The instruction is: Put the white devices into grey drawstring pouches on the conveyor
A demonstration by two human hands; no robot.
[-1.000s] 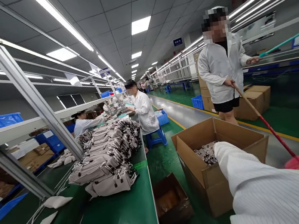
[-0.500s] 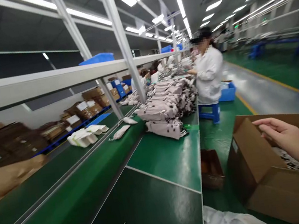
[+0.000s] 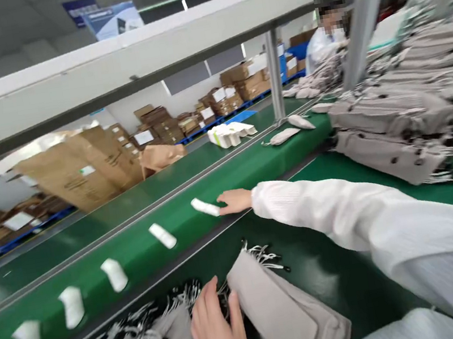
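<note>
Green belt [image 3: 136, 252]: right hand [image 3: 235, 201] open at white strip [image 3: 205, 207] (slanted); left hand [image 3: 218, 331] open on grey bag [image 3: 275, 316].

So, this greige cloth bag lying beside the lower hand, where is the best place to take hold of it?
Probably its long left edge, coming from above, just below the cords. The greige cloth bag lies flat on the green bench, and that edge sits against the lower hand, so it is easy to pinch. The thin cords would give a poorer grip.
</note>
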